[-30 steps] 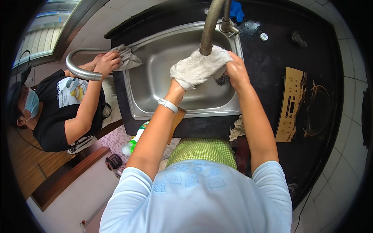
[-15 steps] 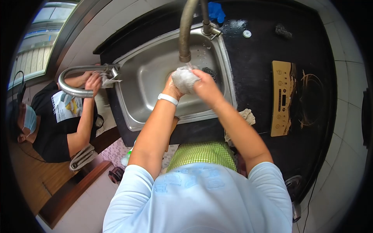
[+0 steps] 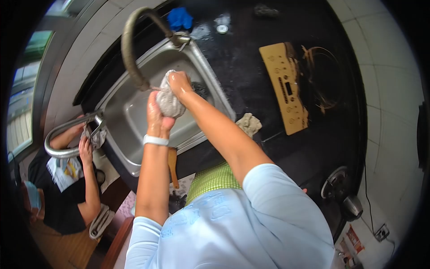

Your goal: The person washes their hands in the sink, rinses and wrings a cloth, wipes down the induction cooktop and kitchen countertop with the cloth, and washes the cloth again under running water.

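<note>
1. At far left a co-worker (image 3: 58, 201) in a black top and mask stands at the curved tap (image 3: 62, 154); a grey cloth (image 3: 97, 138) is in that person's grasp, beside the sink's end.
2. Next comes the steel sink (image 3: 134, 125), set into the dark tabletop (image 3: 237, 67); the hose tap (image 3: 127, 51) arches over it, its mouth just beside the wearer's work.
3. The left hand (image 3: 156, 116), a white band (image 3: 156, 140) at its wrist, is over the sink; its fingers are curled on the lower left of the pale cloth (image 3: 169, 104), thumb at the cloth's bottom.
4. That cloth is bunched between both hands, above the basin; below the left wrist a wooden handle (image 3: 173, 168) sticks out past the tabletop's edge.
5. The right hand (image 3: 180, 84) has its fingers clamped on the cloth's upper right; its skin glistens; a dark scourer (image 3: 199, 90) lies in the sink just beside it.
6. Behind the sink lies a blue glove (image 3: 180, 18); to its right are a white cap (image 3: 222, 29) and a dark clump (image 3: 265, 10).
7. A beige rag (image 3: 249, 124) rests near the sink's corner; farther right lies a gold panel (image 3: 274, 85) with a ragged edge.
</note>
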Motion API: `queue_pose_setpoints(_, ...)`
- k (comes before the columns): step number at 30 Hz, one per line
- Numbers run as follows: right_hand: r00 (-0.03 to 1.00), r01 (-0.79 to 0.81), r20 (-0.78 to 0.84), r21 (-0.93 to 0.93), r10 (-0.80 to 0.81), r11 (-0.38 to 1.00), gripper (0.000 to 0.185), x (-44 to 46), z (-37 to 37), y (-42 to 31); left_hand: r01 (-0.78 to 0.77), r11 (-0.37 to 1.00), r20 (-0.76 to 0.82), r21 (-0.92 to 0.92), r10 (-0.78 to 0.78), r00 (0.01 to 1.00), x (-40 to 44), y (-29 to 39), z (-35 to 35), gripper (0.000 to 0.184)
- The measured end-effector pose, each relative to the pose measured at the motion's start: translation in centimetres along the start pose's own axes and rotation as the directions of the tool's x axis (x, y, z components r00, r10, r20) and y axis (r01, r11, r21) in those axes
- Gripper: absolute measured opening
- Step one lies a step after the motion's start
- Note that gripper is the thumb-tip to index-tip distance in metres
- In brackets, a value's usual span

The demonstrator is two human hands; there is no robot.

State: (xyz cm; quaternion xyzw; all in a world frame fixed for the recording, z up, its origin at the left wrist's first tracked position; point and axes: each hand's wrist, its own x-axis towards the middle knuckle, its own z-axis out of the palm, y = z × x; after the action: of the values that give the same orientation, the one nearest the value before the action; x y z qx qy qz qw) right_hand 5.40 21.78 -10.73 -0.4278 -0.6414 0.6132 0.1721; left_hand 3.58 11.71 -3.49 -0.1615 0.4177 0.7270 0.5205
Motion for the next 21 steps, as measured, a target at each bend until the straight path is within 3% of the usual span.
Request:
queue_pose_setpoints(2,0.987,0.017,0.152,0.196,-0.048,0.980,0.021,1.1,2.9,2.0,0.007,0.998,-0.017,-0.059,-0.008,1.000,-1.2,1.0,-0.9,0.037)
queue_pose_setpoints(5,0.943,0.224,0.126,0.444,-0.307,0.868,0.020,-3.5,-0.1,-2.6,-0.039,0.996,-0.074,-0.083,0.032,0.997,0.3,1.3,-1.4,0.034)
queue_pose_setpoints(6,0.843,0.529,-0.044,0.250,-0.536,0.811,0.020,-5.4,0.2,-2.9,0.022,0.994,0.013,-0.103,-0.021,1.000,0.5,2.3,-2.8,0.032)
queue_pose_setpoints(7,0.643,0.762,-0.147,0.019,-0.752,0.647,0.021,-7.1,1.4,-3.5,-0.019,0.977,0.294,-0.213,0.083,0.952,1.9,1.8,-6.0,0.028)
queue_pose_setpoints(8,0.645,0.760,-0.147,0.019,-0.750,0.649,0.021,-8.8,2.5,-3.9,-0.018,0.977,0.292,-0.213,0.081,0.953,1.7,1.5,-5.6,0.028)
queue_pose_setpoints(10,0.762,0.645,-0.023,-0.062,-0.647,0.762,0.028,-10.2,3.0,-4.4,-0.104,0.940,0.446,-0.324,0.249,0.859,1.6,-0.6,-2.3,0.027)
queue_pose_setpoints(12,0.761,0.646,-0.021,-0.077,-0.649,0.760,0.027,-9.2,2.2,-4.2,-0.165,0.883,0.546,-0.440,0.409,0.731,0.7,-2.6,0.2,0.026)
queue_pose_setpoints(14,0.757,0.650,-0.017,-0.088,-0.653,0.755,0.027,-6.9,1.4,-4.4,-0.182,0.971,0.325,-0.153,0.223,0.919,1.5,-0.9,-2.2,0.028)
queue_pose_setpoints(15,0.882,0.471,-0.027,-0.016,-0.471,0.882,0.023,-5.1,0.8,-4.6,-0.119,0.993,0.200,-0.020,0.120,0.972,2.0,0.0,-3.3,0.029)
queue_pose_setpoints(16,0.965,0.261,-0.017,0.057,-0.261,0.964,0.020,-3.5,0.3,-4.6,-0.074,0.997,0.052,-0.010,0.075,0.996,0.8,0.1,-1.6,0.030)
queue_pose_setpoints(17,0.999,0.042,0.004,0.128,-0.043,0.991,0.020,-2.2,0.0,-4.5,-0.030,1.000,-0.092,-0.002,0.030,0.995,0.2,0.2,-0.7,0.031)
queue_pose_setpoints(18,0.999,0.043,0.005,0.129,-0.044,0.991,0.020,-1.0,-0.4,-4.1,-0.039,0.999,-0.085,0.036,0.042,0.996,0.1,0.3,-0.8,0.033)
queue_pose_setpoints(20,0.922,-0.186,0.388,0.418,0.010,0.889,0.020,-0.1,-0.9,-2.8,-0.016,1.000,-0.020,-0.020,0.015,1.000,-1.4,0.6,0.1,0.034)
queue_pose_setpoints(21,0.922,-0.183,0.388,0.418,0.008,0.890,0.020,-0.8,-1.0,-2.7,0.015,0.997,0.052,-0.073,-0.011,0.999,-2.2,0.7,0.9,0.034)
